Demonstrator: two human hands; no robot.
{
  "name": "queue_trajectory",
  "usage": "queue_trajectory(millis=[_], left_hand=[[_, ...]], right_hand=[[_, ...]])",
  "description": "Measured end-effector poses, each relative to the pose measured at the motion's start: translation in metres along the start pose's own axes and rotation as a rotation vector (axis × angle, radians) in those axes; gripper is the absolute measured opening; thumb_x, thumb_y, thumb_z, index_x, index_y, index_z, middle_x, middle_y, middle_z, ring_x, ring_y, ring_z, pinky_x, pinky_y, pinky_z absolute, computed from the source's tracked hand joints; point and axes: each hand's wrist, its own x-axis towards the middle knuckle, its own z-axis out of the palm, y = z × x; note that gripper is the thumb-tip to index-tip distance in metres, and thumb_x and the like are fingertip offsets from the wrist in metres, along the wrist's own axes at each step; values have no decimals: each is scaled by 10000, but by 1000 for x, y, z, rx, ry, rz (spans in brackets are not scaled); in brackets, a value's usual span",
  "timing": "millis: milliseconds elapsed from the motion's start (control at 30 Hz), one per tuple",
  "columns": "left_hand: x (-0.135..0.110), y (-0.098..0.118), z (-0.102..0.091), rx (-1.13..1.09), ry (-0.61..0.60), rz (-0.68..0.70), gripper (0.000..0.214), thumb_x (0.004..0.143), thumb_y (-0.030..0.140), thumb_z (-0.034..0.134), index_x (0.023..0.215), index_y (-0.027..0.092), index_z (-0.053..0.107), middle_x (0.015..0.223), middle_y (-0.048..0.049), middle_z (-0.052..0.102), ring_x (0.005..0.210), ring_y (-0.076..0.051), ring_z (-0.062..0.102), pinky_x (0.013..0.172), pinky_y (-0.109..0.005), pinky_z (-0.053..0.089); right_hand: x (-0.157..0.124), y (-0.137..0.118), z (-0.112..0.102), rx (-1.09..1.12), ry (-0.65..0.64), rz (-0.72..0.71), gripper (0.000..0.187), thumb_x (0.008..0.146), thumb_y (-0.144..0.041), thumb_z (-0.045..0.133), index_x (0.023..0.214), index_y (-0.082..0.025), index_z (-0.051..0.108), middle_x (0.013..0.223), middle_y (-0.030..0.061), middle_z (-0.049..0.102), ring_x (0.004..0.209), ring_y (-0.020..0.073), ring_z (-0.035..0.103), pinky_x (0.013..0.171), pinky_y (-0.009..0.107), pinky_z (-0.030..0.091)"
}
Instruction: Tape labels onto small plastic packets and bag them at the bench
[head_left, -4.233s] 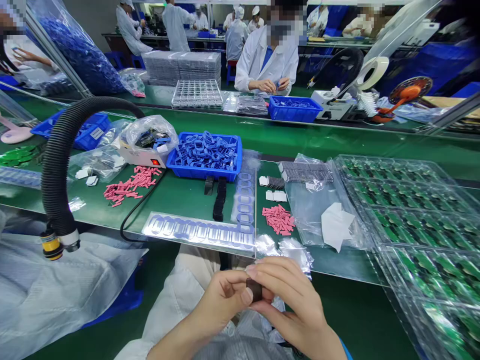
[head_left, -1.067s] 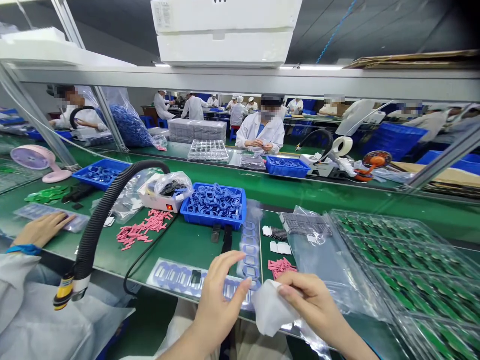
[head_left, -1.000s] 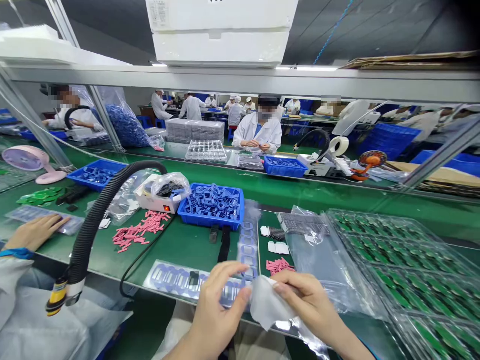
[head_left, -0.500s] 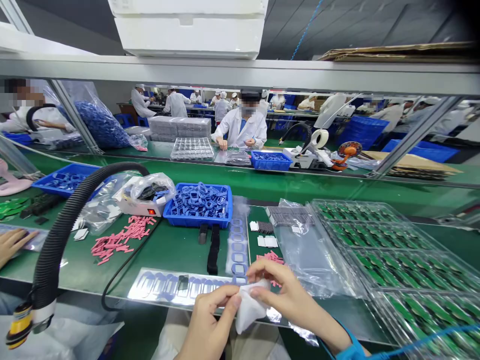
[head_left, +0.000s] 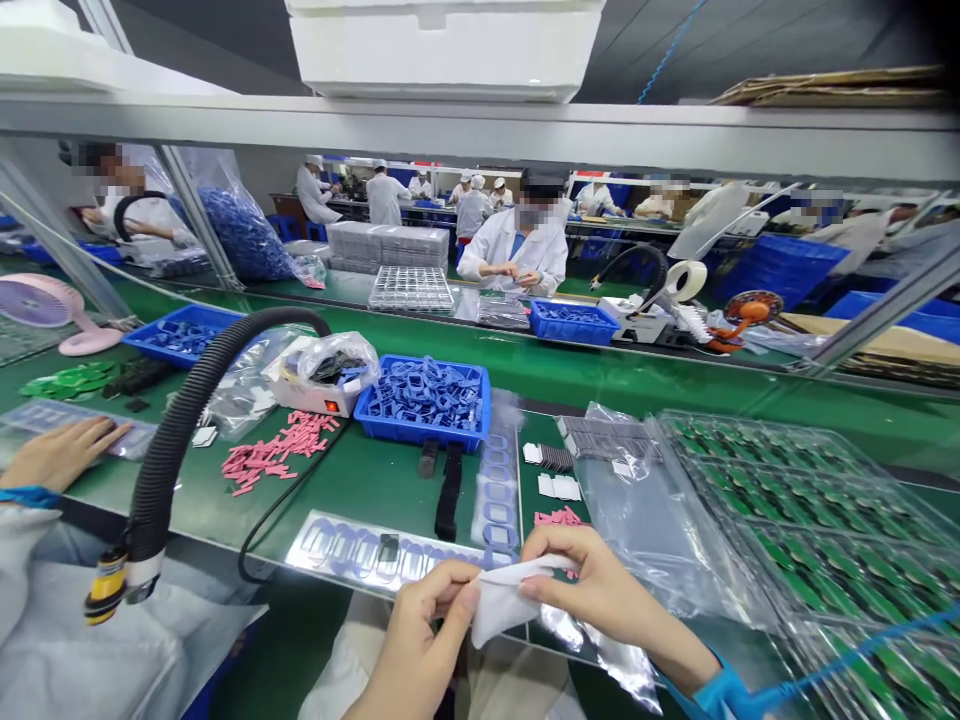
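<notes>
Both my hands hold a small white sheet (head_left: 501, 600) at the near edge of the green bench. My left hand (head_left: 427, 645) pinches its left edge between thumb and fingers. My right hand (head_left: 600, 590) grips its upper right corner with the fingers curled over. Just beyond them lies a clear strip of blue frames (head_left: 375, 552) with one dark piece in it, and a second strip (head_left: 496, 485) runs away from me. A small heap of pink pieces (head_left: 559, 517) sits right behind my right hand.
A blue bin of blue frames (head_left: 424, 400), black strips (head_left: 448, 478), more pink pieces (head_left: 270, 452) and a black corrugated hose (head_left: 176, 435) are on the left. Clear trays of green boards (head_left: 810, 510) fill the right. A neighbour's hand (head_left: 64, 452) rests at far left; people in white coats work across the belt.
Earlier my hands held a small dark block near my lap. That block is gone from them; they now hold the white sheet, drawn closer together and lower at the bench edge.
</notes>
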Motion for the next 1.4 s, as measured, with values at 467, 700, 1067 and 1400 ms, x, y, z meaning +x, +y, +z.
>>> queue_trajectory(millis=[467, 700, 1067, 1400], left_hand=[[29, 21, -56, 309, 123, 116, 208, 827, 352, 564, 796, 181, 679, 801, -29, 687, 788, -178, 616, 771, -276, 453], [40, 15, -101, 343, 339, 321, 238, 835, 364, 551, 803, 193, 712, 1180, -95, 613, 1119, -229, 543, 988, -342, 389], [144, -16, -194, 534, 570, 186, 322, 776, 421, 588, 875, 145, 719, 856, -91, 731, 808, -265, 662, 728, -344, 488], [161, -34, -204, 590, 649, 97, 221, 841, 319, 596, 967, 142, 638, 1025, -63, 662, 947, -196, 611, 901, -431, 457]], right_hand=[[68, -50, 14, -331, -146, -356, 161, 859, -297, 560, 924, -193, 664, 866, 26, 684, 748, 126, 602, 647, 226, 432], [133, -31, 33, -309, -8, -315, 288, 780, -262, 608, 1044, -149, 577, 1052, 87, 621, 910, 181, 588, 815, 337, 481], [107, -15, 28, -400, 0, -365, 208, 853, -321, 542, 1025, -209, 575, 1208, 96, 559, 1079, 194, 548, 822, 338, 506], [40, -4, 13, -485, 6, -201, 181, 873, -334, 521, 994, -218, 589, 1221, 99, 561, 1138, 221, 539, 953, 402, 454]])
